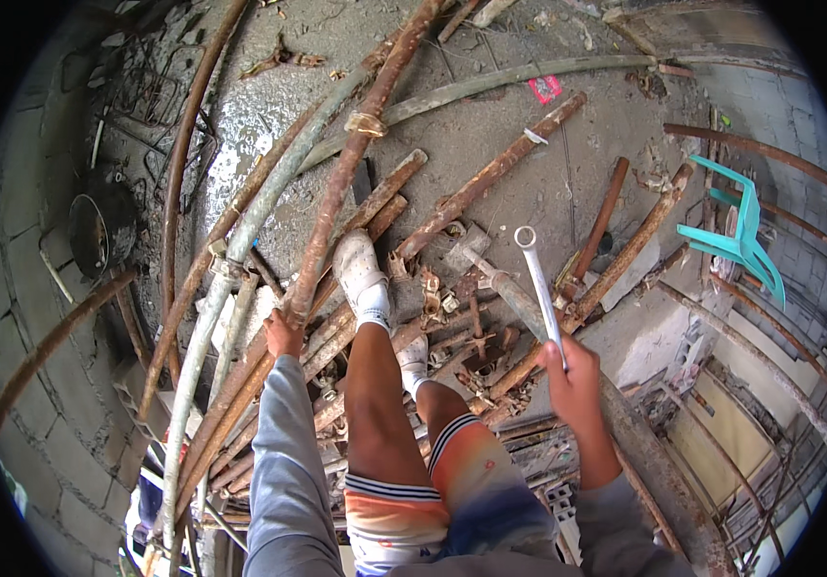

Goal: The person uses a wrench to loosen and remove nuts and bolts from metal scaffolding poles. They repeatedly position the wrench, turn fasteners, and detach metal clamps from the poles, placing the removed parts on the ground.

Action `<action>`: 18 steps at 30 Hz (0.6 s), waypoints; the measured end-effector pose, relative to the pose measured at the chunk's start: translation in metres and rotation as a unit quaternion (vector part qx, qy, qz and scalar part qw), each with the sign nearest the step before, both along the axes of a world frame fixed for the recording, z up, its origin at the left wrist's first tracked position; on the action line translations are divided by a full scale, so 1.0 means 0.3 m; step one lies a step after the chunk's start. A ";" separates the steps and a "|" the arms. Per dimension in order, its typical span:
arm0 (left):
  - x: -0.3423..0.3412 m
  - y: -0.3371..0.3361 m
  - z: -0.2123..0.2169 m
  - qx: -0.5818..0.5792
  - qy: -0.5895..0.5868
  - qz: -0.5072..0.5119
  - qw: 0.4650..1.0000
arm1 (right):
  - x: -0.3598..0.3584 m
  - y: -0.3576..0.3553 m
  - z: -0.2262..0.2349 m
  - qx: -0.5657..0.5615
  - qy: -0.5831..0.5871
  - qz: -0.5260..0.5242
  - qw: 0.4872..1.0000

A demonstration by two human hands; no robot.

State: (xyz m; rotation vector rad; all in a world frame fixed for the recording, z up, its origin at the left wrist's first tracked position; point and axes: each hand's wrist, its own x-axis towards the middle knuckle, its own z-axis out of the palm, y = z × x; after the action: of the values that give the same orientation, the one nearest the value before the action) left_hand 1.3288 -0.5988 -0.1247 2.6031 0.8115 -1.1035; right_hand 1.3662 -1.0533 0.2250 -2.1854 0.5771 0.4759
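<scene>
The person's right hand [575,377] was clenched around a long silvery ring-ended spanner [539,281], held upright above rusty scaffold clamps [452,322]. The left hand [281,337] gripped a rusted steel pipe [341,183], fingers curled round it. Keeping that grip seemed wise for balance.

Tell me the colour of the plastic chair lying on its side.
Teal green: the plastic chair shows at the right of the head view.

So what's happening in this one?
A person stands among a heap of rusty scaffold pipes and clamps on a concrete floor. The right hand holds a ring spanner upright; the left hand grips a pipe. A turquoise plastic chair sits to the right.
</scene>
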 end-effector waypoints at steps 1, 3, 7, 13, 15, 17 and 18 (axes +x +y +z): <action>0.021 -0.014 0.009 -0.002 0.010 -0.010 1.000 | 0.017 -0.018 -0.019 -0.032 -0.004 0.014 0.999; 0.104 -0.044 0.029 -0.046 0.021 -0.041 0.998 | 0.033 -0.038 -0.066 -0.053 -0.002 -0.001 0.999; 0.219 -0.062 0.057 -0.202 -0.071 -0.096 0.972 | -0.026 -0.064 -0.112 -0.133 0.020 0.026 0.991; 0.310 -0.078 0.043 -0.266 -0.071 0.037 0.961 | -0.018 -0.072 -0.141 -0.198 0.016 0.087 0.976; 0.350 -0.084 0.114 -0.301 -0.051 0.066 0.950 | -0.035 -0.081 -0.141 -0.201 0.007 0.074 0.977; 0.428 -0.100 0.227 -0.338 -0.051 0.083 0.936 | -0.057 -0.087 -0.131 -0.192 0.013 0.040 0.980; 0.428 -0.034 0.236 -0.345 -0.058 0.065 0.935 | -0.056 -0.082 -0.130 -0.187 0.020 0.028 0.982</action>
State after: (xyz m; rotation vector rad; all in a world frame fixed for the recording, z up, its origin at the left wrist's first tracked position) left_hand 1.4572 -0.6090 -0.0538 1.9702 0.4467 -0.9592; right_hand 1.3493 -1.0778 0.1860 -2.5590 0.6707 0.4726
